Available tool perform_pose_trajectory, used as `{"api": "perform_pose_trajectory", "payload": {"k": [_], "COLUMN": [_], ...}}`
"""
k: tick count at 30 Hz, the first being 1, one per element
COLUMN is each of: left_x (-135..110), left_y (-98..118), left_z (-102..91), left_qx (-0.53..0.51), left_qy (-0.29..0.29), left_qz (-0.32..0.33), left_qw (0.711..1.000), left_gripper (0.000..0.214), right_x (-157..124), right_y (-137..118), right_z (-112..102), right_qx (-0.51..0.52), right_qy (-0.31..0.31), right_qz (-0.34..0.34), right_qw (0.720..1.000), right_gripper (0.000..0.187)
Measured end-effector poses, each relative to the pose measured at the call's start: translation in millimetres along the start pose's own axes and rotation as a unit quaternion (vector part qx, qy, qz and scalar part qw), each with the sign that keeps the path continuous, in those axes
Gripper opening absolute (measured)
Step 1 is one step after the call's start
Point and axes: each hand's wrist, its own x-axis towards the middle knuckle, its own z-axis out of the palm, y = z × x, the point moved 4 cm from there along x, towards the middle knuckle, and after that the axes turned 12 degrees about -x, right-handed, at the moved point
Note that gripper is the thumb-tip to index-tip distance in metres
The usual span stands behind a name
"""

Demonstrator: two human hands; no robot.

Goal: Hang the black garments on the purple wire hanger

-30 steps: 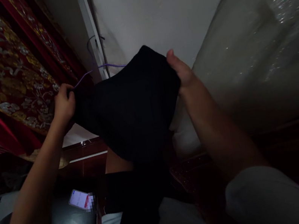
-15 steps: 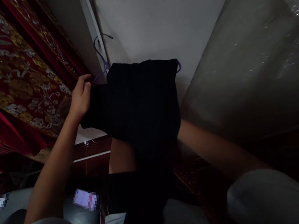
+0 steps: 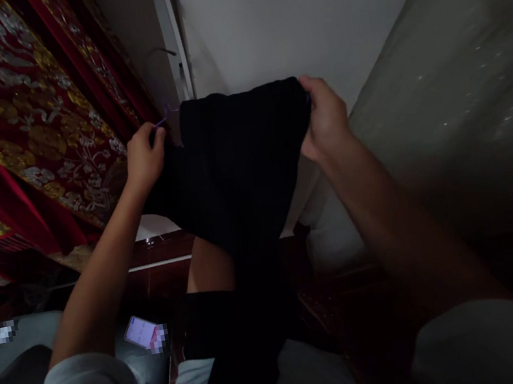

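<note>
A black garment (image 3: 241, 161) stretches between my two hands in front of me, its lower part merging with dark clothing on my lap. My left hand (image 3: 146, 155) is closed on the garment's left side, beside a thin purple hanger (image 3: 167, 115) that shows at the garment's upper left. My right hand (image 3: 328, 114) grips the upper right corner, thumb and fingers wrapped round the cloth. Most of the hanger is hidden inside the garment. What kind of garment it is cannot be made out in the dim light.
Red cloth with gold and silver embroidery (image 3: 32, 118) hangs at the left. A pale panel (image 3: 257, 21) stands behind the garment. Clear plastic sheeting (image 3: 459, 112) covers something large at the right. A lit phone (image 3: 141, 332) lies on a dark surface at lower left.
My right hand has come out from behind the garment's lower part and now holds its upper right corner. The garment's top edge is pulled straighter, and the hanger's hook leans further left.
</note>
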Motion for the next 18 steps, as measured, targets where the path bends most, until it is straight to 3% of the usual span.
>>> {"api": "perform_pose_trajectory", "payload": {"k": [3,6,8,10,13,15,18], "left_x": [8,7,5,1,-8,-18,-35], "left_y": [3,-4,-16,-27,-30,-16,22], "left_z": [-4.0,-22.4,-38.1,-49.8,-53.0,-49.0,-40.9], "left_qx": [-0.013,-0.028,-0.036,-0.053,-0.100,-0.123,-0.148], "left_qy": [0.008,0.019,0.043,0.059,0.036,0.018,0.011], "left_qz": [0.028,0.034,0.017,-0.002,-0.001,0.022,0.087], "left_qw": [0.999,0.999,0.998,0.997,0.994,0.992,0.985], "left_gripper": [0.024,0.026,0.027,0.026,0.026,0.026,0.033], "right_x": [-17,-38,-48,-51,-47,-43,-47], "right_y": [-29,-52,-49,-31,3,17,20], "right_z": [8,-2,-16,-26,-24,-14,14], "right_qx": [0.010,-0.147,-0.202,-0.161,-0.037,-0.014,-0.092], "right_qy": [0.014,-0.002,0.006,-0.036,-0.132,-0.172,-0.240], "right_qz": [-0.024,-0.146,-0.165,-0.114,0.017,0.067,0.025], "right_qw": [1.000,0.978,0.965,0.980,0.990,0.983,0.966], "right_gripper": [0.031,0.046,0.048,0.038,0.032,0.037,0.034]}}
